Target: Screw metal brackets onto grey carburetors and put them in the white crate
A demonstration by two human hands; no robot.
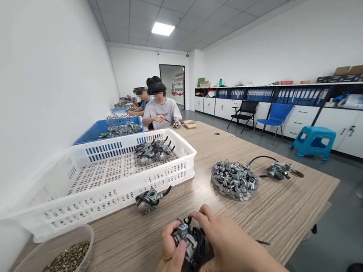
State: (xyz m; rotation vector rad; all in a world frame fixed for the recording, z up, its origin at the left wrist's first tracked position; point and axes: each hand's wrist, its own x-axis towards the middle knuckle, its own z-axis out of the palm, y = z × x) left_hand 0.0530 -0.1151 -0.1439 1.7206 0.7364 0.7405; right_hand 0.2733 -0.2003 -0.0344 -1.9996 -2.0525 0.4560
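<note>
A lumpy grey metal carburettor (188,242) is pinched by the left hand (170,257) above the wood-grain bench (292,204), the right hand (226,238) arching spread fingers beside it, bare room running before a round clear-plastic dish (230,195) to the slanting right edge.

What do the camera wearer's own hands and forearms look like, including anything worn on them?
The left hand and the right hand are both bare, with no gloves and the fingers uncovered. The right forearm shows no sleeve, watch or cable as far as the frame reaches. A thin line near the left thumb's base is too small to identify.
</note>
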